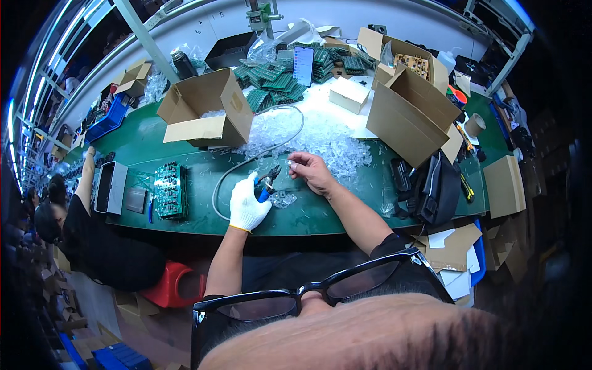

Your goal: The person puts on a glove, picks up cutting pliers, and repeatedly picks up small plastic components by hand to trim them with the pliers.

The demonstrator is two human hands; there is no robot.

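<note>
My left hand (248, 208), in a white knitted glove, is closed around blue-handled cutting pliers (265, 195) whose dark jaws point up and to the right. To the right of those jaws, my bare right hand (316, 174) pinches a tiny pale piece (290, 163) between thumb and fingertips; its exact kind is too small to make out. Beyond both hands spreads a heap of small clear plastic pieces (336, 145). A few more clear bits (283, 199) lie on the green mat beside the pliers. A grey hose (217, 191) curves around behind my gloved hand.
An open carton (206, 114) stands at far left, another carton (410, 114) at far right. Green circuit boards (277, 80) are stacked behind the heap, near a phone (303, 66). More boards (171, 191) stand left. A black bag (435, 191) lies right. A co-worker (92, 240) sits left.
</note>
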